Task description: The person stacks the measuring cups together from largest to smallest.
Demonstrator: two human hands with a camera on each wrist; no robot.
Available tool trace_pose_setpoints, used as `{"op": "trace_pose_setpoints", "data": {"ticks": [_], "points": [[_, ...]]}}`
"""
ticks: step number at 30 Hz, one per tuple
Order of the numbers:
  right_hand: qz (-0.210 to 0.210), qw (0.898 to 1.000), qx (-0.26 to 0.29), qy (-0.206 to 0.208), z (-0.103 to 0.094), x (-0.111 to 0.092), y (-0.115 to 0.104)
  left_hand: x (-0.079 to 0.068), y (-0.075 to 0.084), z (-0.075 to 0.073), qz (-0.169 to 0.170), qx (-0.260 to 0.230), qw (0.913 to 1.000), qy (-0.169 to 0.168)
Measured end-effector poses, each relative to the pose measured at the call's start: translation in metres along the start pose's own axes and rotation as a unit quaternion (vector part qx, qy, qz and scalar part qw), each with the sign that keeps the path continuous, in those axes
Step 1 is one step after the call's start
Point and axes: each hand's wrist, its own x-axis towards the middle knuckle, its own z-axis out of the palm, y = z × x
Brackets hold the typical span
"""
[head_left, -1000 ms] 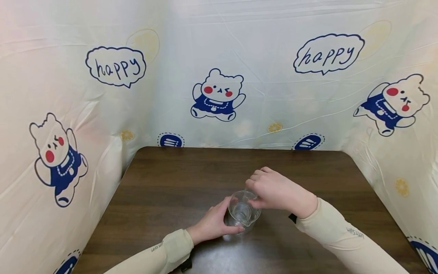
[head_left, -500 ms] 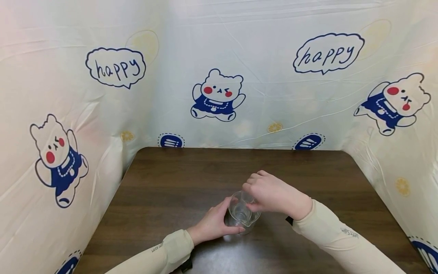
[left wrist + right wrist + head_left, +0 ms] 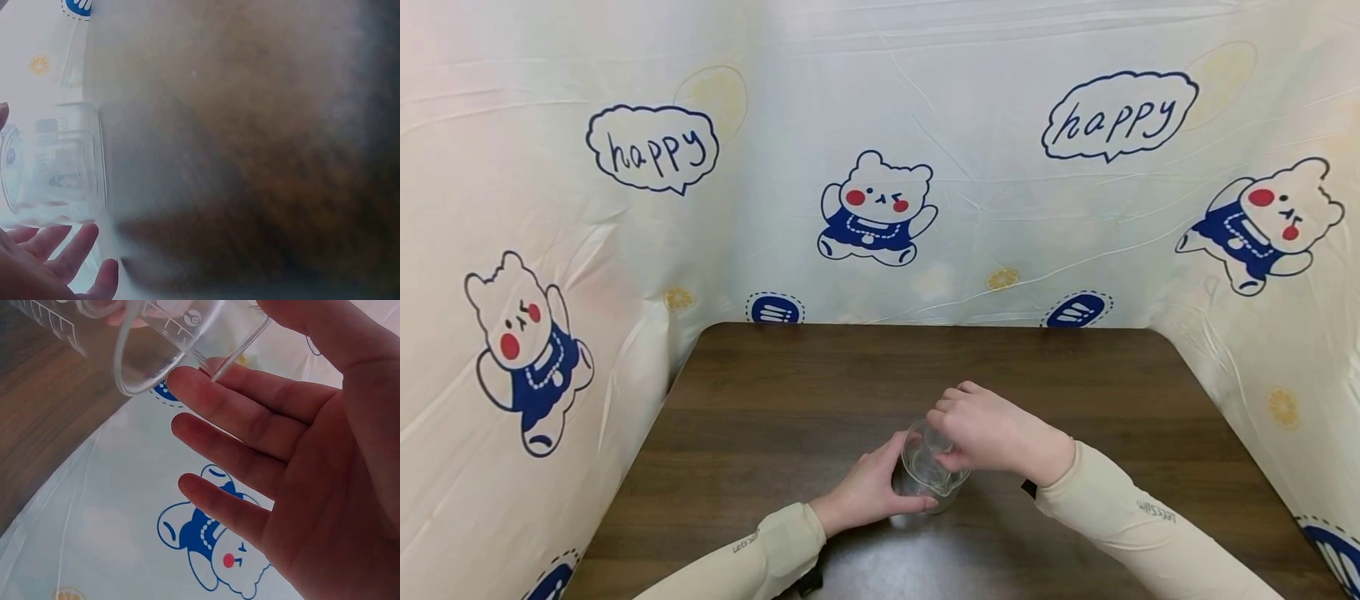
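A large clear glass beaker (image 3: pixel 914 487) stands upright on the table, and my left hand (image 3: pixel 867 493) holds it from the left, thumb at the near side and fingers at the far side. My right hand (image 3: pixel 992 430) is over its mouth and pinches a smaller glass beaker (image 3: pixel 933 442) by the rim. White graduation marks show on this small beaker (image 3: pixel 187 328) in the right wrist view, its lower part inside the large beaker's rim (image 3: pixel 122 359). In the left wrist view, the small one's outline shows through the large beaker's wall (image 3: pixel 94 162).
The dark wooden table (image 3: pixel 775 383) has rounded far corners. A pale curtain (image 3: pixel 880 83) printed with cartoon bears encloses its back and both sides. Dark straps show under both sleeve cuffs.
My right hand has moved down and to the left, taking the small beaker deeper into the large one. My left hand and the large beaker have stayed in place.
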Motion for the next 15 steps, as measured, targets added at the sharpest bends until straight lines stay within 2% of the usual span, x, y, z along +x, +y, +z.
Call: {"op": "trace_pose_setpoints", "data": {"ticks": [15], "points": [[-0.004,0.999,-0.035,-0.008,0.019,0.001,-0.005,0.000,-0.001,0.000,0.009,-0.009,0.9999,0.000]]}}
